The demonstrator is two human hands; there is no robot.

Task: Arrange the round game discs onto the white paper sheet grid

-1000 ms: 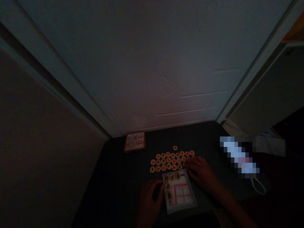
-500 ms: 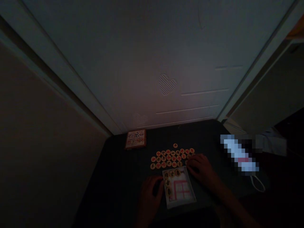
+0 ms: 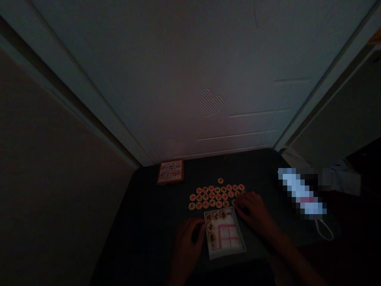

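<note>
A shallow white box (image 3: 241,249) lies on the dark table, with several Chinese chess pieces (image 3: 211,238) along its left and far sides and a red-lined pattern showing on its bottom. At its left wall, my left hand (image 3: 188,240) has thumb and fingers closed on the edge. Just beyond the box's far right corner, my right hand (image 3: 251,208) has its curled fingertips on a round Chinese chess piece (image 3: 233,202), partly hidden by the fingers. Several more pieces (image 3: 212,195), with red or black characters, lie in three rows beyond the box. One single piece (image 3: 220,180) sits behind the rows.
A square, printed box lid (image 3: 170,172) lies at the table's far left corner. On the right is a blurred-out pale object (image 3: 300,192) with a white loop (image 3: 324,230). A white panel with embossed hearts (image 3: 212,102) rises behind the table (image 3: 143,226). The light is dim.
The view has shifted slightly. Both hands keep nearly the same places, at the box's edge and at the chess piece, and the pieces stay put.
</note>
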